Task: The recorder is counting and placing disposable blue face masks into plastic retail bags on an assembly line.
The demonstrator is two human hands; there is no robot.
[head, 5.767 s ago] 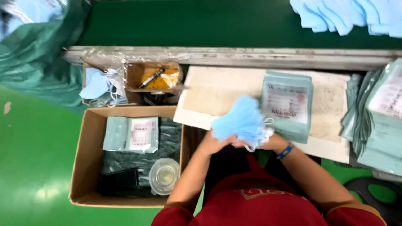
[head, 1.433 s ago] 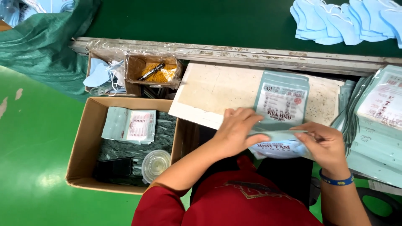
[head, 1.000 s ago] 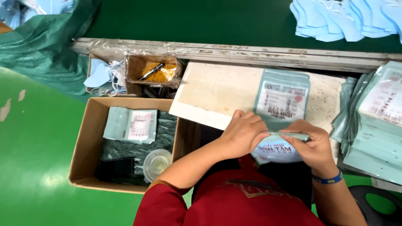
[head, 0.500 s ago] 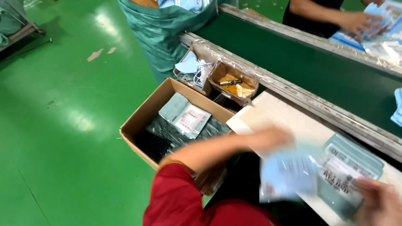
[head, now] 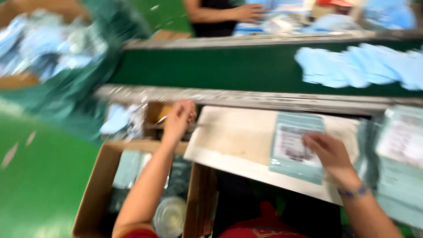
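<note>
Lower left of frame: an open cardboard box (head: 94, 194) holds packed pouches and a clear round lid (head: 169, 216); its right wall stands just beside the near edge of the pale work board (head: 233, 141), leaving only a narrow dark gap at bottom centre.

Centre right: the right hand (head: 328, 152) rests on a flat teal pouch (head: 293, 147) lying on the board, fingertips pressing its printed label; fingers spread, not clenched. The pouch is rectangular, pale teal with a white printed panel, and its lower edge overhangs the board's near edge. More pouches are stacked (head: 398, 163) at the right edge.

Centre left: the left hand (head: 178, 119) reaches over a small brown tray (head: 154, 121) past the board's left end; blur prevents telling whether its fingers grip anything.

Beyond: a metal rail (head: 246, 97), then the green conveyor belt (head: 211, 70) carrying blue face masks (head: 357, 66) at upper right. Top centre, another person's hand (head: 249, 11) works across the belt.
</note>
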